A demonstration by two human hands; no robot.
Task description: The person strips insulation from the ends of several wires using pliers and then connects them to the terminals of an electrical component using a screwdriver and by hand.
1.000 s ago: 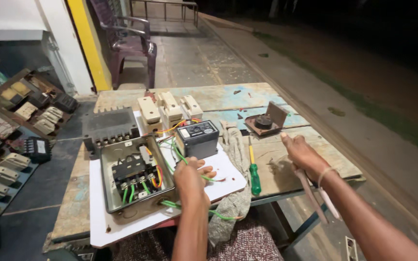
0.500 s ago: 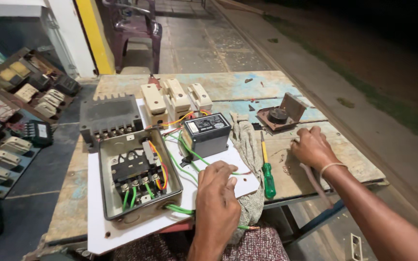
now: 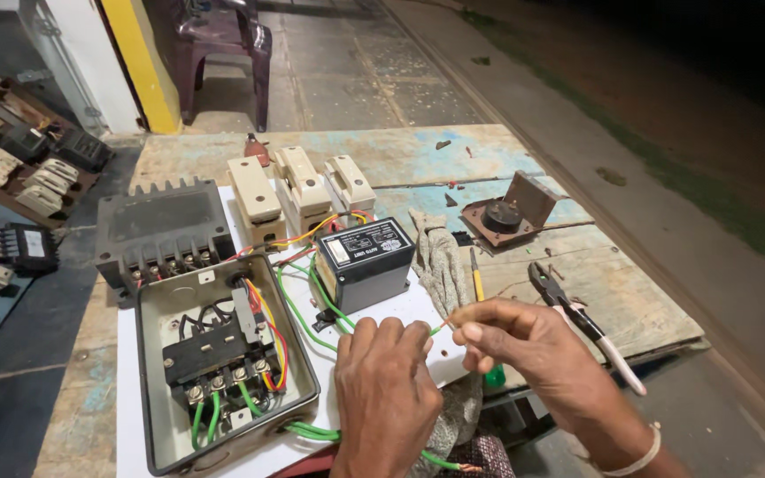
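Note:
My left hand rests fingers down on the white board, closed on a green wire. My right hand pinches that wire's bare end between thumb and finger, just right of the left hand. The green wire loops back toward a black relay box and an open grey metal starter box holding a black contactor with green, red and yellow wires. A pair of pliers lies on the table just beyond my right hand.
Three cream fuse carriers and a grey finned cover stand behind the boxes. A cloth, a screwdriver and a small open brown box lie to the right. A purple chair is beyond; parts cover the floor at left.
My right hand has come in from the table's right edge to the wire end beside my left hand. The pliers now lie on the table. The camera has moved closer.

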